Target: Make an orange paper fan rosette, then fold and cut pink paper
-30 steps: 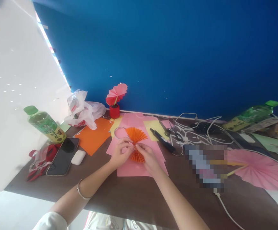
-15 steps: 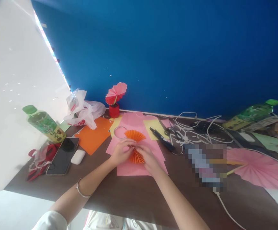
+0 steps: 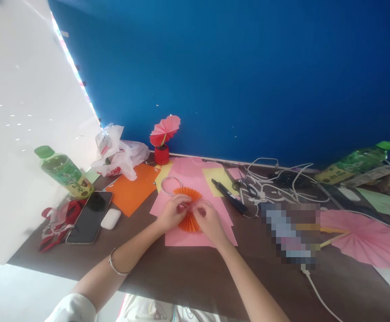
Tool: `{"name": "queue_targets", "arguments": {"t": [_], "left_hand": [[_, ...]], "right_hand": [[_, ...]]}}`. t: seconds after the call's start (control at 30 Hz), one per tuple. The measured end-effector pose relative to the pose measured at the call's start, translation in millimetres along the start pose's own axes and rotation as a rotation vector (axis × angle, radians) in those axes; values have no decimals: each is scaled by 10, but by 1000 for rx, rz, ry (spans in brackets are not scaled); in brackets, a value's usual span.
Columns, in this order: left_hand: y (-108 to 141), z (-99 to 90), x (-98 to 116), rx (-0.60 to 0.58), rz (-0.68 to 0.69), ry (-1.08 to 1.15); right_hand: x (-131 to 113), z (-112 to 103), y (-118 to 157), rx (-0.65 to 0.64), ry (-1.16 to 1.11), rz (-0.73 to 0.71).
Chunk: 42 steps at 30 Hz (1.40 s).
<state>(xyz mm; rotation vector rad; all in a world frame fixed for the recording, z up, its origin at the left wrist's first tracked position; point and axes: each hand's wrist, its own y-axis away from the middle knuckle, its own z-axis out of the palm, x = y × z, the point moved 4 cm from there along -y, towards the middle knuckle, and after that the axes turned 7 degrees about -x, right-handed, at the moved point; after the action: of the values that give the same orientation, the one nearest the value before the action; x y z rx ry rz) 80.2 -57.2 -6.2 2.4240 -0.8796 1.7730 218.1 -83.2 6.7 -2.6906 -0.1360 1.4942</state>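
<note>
An orange pleated paper piece [image 3: 190, 222], fanned out above and below its middle, lies over pink paper sheets [image 3: 181, 238]. My left hand [image 3: 173, 213] is at its left side, thumb and fingers closed together near the centre. On the right side my right hand [image 3: 208, 220] is closed too, fingertips pinched close to the same centre. What the fingertips hold is too small to make out. Just behind the orange folds lies a thin ring [image 3: 162, 185]. A black pen-like tool [image 3: 229, 197] rests to the right, partly over yellow paper [image 3: 216, 175].
At the left are a green-capped bottle [image 3: 67, 175], a phone [image 3: 90, 218], a white case [image 3: 110, 219] and red-handled tools [image 3: 75, 211]. A red pot [image 3: 161, 155] with a pink paper flower stands behind. White cables [image 3: 263, 187] and a pink paper fan [image 3: 366, 237] lie right.
My right hand has shifted slightly and its fingertips are now pinched nearer the middle of the orange piece. The lower folds are more exposed between my hands. The view has moved a little.
</note>
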Motion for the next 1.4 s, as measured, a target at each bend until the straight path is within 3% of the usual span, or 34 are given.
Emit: {"name": "queue_targets", "arguments": {"t": [0.23,0.47,0.6,0.73,0.87,1.4], "left_hand": [[-37,16,57,-59,11,-62],[-69,28,59,-73,-27,-132],[-73,17,38,-41,-46,-106],[-70,12,69,-42,-28,-79],[-64,6,84,-49,-34,-67],[-71,-31,116,-5,-33,-108]], "right_hand": [[-58,-138,-10,163,11,-42],[-90,-131,-35,152,-147,-46],[-117,-251,-49,224,-100,-165],[-132,-228,-65,168,166,-306],[-67,-141,-89,140,269,-292],[-58,-54,-105,137,84,-238]]}}
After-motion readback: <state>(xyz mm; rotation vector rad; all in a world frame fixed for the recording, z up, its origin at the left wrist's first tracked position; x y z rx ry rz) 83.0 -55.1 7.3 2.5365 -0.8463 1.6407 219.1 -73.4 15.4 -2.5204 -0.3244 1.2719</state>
